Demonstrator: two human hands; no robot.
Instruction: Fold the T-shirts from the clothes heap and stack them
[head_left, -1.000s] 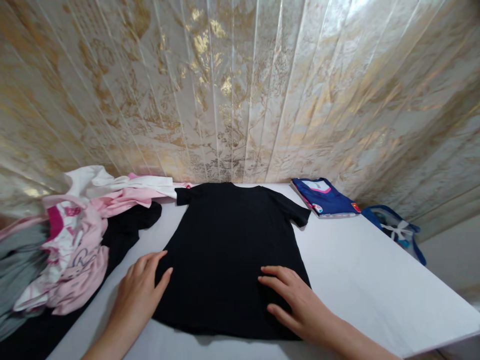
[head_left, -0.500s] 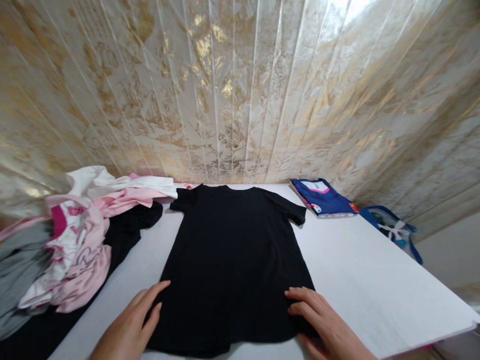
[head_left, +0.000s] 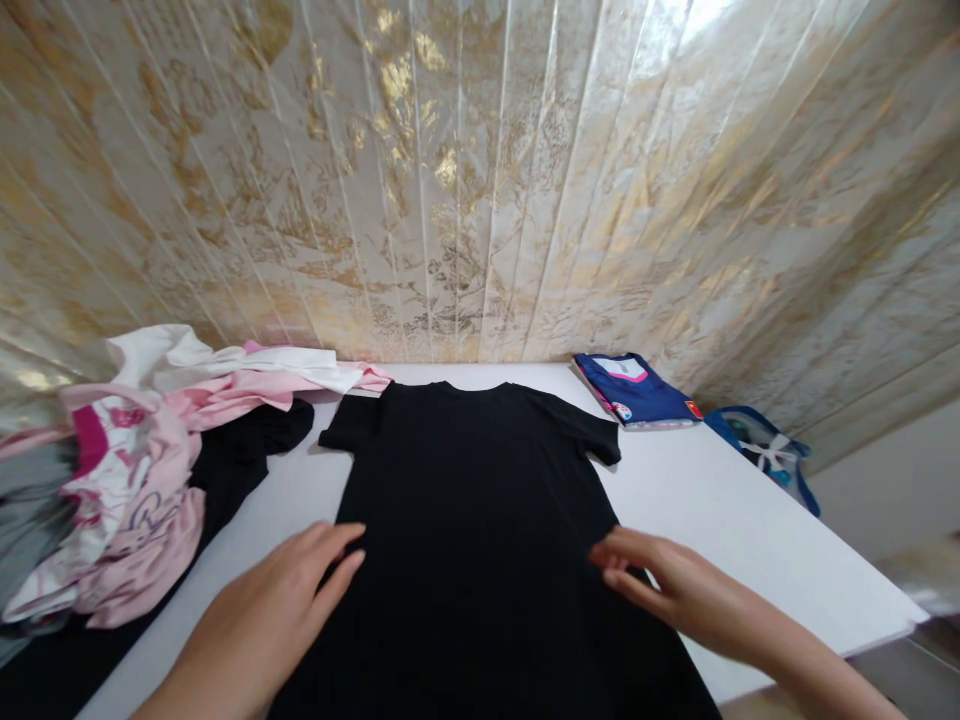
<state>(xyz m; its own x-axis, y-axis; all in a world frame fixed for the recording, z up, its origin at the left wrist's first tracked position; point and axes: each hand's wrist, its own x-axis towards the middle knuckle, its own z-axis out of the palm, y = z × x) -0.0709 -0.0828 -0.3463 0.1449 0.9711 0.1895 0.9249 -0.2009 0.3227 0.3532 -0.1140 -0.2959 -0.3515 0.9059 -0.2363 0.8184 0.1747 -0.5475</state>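
The left hand [head_left: 277,610] is lying flat at about 7 o'clock in the view, its fingers [head_left: 334,560] released and spread, the tips resting on the left side edge of the black T-shirt [head_left: 480,520]. The right hand [head_left: 675,590] is reaching in from 5 o'clock, its fingers [head_left: 622,560] extended and loosely together, not clenched, touching the shirt's right side edge (whether they are pinching the cloth I cannot tell). The T-shirt is lying spread out flat on the white worktop [head_left: 720,500], occupying the centre, its hem running off the near edge of the view and its neckline pointing to 12 o'clock, both short sleeves splayed outwards.

At 9 o'clock a heap of clothes [head_left: 135,470] is sitting on the worktop, pink, white and grey pieces over a dark one, just beside the shirt's left sleeve. At about 1 o'clock, near the far edge, a folded blue garment [head_left: 637,395] is lying well apart from the hands. Beyond the worktop's right corner, at 2 o'clock, a blue bag [head_left: 765,450] is resting lower down. Behind everything a gold-and-white marbled wall [head_left: 480,180] is rising.
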